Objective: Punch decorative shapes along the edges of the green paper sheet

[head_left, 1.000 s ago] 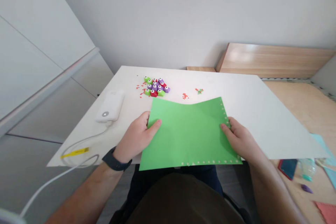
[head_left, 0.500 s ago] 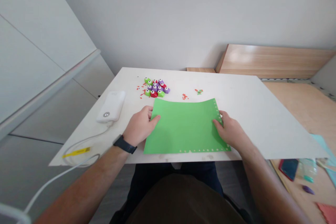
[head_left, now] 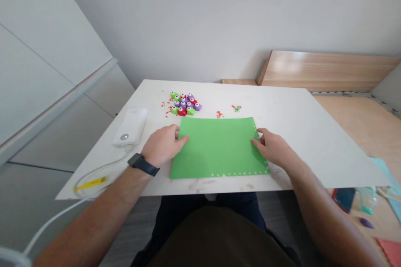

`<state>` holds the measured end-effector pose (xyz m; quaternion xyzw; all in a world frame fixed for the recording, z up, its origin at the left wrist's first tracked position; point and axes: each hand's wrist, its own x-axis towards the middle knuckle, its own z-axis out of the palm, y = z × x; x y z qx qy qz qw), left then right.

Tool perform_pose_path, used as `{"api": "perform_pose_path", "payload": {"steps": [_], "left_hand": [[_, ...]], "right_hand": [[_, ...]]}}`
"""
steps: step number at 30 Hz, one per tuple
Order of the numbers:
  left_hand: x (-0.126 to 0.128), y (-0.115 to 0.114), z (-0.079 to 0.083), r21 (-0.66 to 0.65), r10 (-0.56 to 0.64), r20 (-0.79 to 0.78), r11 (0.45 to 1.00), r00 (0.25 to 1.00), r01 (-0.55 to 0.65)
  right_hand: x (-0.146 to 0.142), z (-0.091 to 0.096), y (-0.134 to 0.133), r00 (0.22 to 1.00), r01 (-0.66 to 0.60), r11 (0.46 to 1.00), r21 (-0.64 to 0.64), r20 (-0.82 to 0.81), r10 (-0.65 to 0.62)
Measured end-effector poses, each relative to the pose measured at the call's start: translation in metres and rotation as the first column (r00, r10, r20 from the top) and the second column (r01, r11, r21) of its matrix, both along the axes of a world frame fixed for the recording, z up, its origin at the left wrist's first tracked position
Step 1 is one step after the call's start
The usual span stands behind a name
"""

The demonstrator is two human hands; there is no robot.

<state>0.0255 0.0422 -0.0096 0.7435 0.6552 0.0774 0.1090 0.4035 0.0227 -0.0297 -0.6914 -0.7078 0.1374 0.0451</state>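
Observation:
A green paper sheet with small holes punched along its right and near edges lies flat on the white table. My left hand pinches the sheet's left edge, thumb on top. My right hand pinches the right edge the same way. A black watch is on my left wrist. A cluster of small green, purple and red craft punches sits beyond the sheet at the far left.
A white power bank with a white cable lies at the table's left. Red and green paper bits are scattered near the punches. A phone and coloured papers lie on the wooden floor at the right.
Both hands have moved the green sheet forward from over the table's near edge and lowered it flat onto the table. Its earlier sag is gone.

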Motion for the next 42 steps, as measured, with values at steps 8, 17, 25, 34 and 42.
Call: {"api": "perform_pose_path", "payload": {"steps": [8, 17, 25, 34, 42], "left_hand": [[0.000, 0.007, 0.005, 0.155, 0.037, 0.014, 0.987, 0.999, -0.038], [0.049, 0.039, 0.032, 0.405, -0.142, 0.257, 0.914, 0.956, 0.026], [0.043, 0.067, 0.001, 0.295, -0.341, 0.256, 0.918, 0.905, 0.263], [0.032, 0.059, -0.023, 0.241, -0.370, 0.216, 0.917, 0.903, 0.318], [0.035, 0.056, -0.025, 0.210, -0.378, 0.116, 0.913, 0.918, 0.349]], "right_hand": [[0.008, 0.020, 0.015, 0.999, -0.022, 1.000, 0.005, 0.047, 0.022], [0.003, 0.042, 0.083, 0.999, -0.020, 0.987, 0.161, 0.027, 0.016], [0.010, -0.001, 0.095, 0.983, 0.080, 0.956, 0.283, -0.184, -0.028], [0.012, -0.001, 0.086, 0.996, 0.032, 0.987, 0.160, -0.090, -0.018], [0.009, 0.000, 0.082, 0.980, 0.041, 0.985, 0.168, -0.197, -0.008]]}}
